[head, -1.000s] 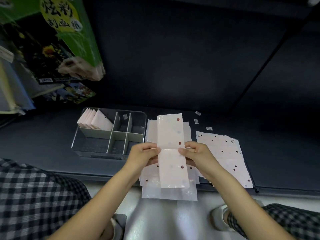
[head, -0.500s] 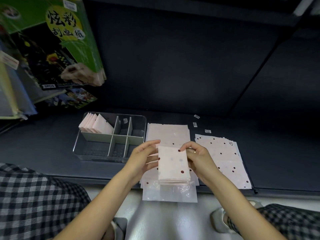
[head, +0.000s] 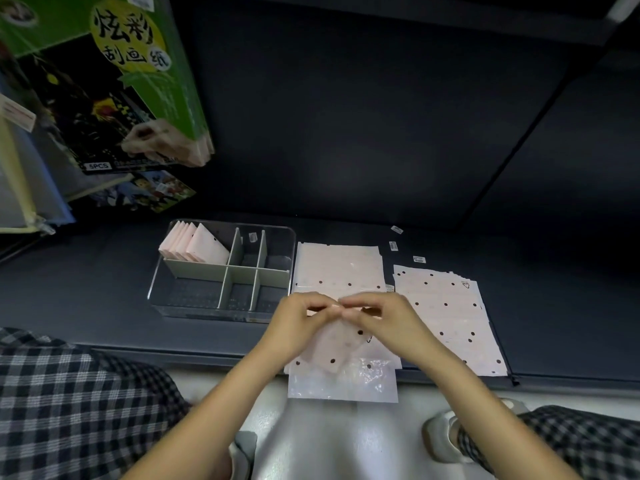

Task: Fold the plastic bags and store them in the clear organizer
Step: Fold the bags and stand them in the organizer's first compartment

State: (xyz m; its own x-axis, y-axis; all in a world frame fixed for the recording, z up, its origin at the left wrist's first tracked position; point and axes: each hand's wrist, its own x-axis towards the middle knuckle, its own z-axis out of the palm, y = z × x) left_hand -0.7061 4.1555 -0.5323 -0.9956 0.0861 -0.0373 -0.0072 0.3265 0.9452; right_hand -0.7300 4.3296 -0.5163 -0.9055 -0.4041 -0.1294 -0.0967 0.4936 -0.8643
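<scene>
My left hand [head: 298, 323] and my right hand [head: 384, 320] meet fingertip to fingertip over a folded pale pink plastic bag with dark dots [head: 341, 348], both pinching its top edge. It lies on a flat stack of the same bags [head: 339, 268]. A second flat stack [head: 446, 313] lies to the right. The clear organizer [head: 221, 310] with grey dividers stands to the left; its back-left compartment holds several folded bags [head: 194, 245] standing upright.
All this rests on a dark shelf [head: 104, 289] whose front edge runs just below the hands. Green and black packaged goods [head: 104, 81] hang at the upper left. Small white labels [head: 393, 245] lie behind the stacks. Checked trouser legs [head: 69, 393] flank the floor below.
The long strip held up between both hands was folded in half, then folded down smaller. The hands have come together at its top edge, over the stack.
</scene>
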